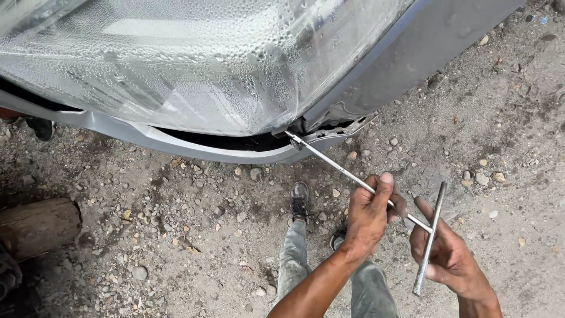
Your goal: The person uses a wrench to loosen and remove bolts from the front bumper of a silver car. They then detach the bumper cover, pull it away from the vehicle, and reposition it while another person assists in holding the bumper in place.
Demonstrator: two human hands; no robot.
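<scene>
Gravel ground [176, 235] below car bumper [194, 150]. We steady T-handle wrench [353, 175] shaft, left hand [369, 215] fingers wrapped round it; right hand [450, 250] fingers curled on crossbar. Socket tip seated at bumper corner under headlight [188, 59] (fastener hidden). Bumper not yet off.

An outdoor, makeshift car-repair yard: a car's fogged headlight [194, 59] and loosened grey bumper [176, 144] hang over bare, stony dirt ground [500, 118], a log [38, 227] lying nearby.
</scene>
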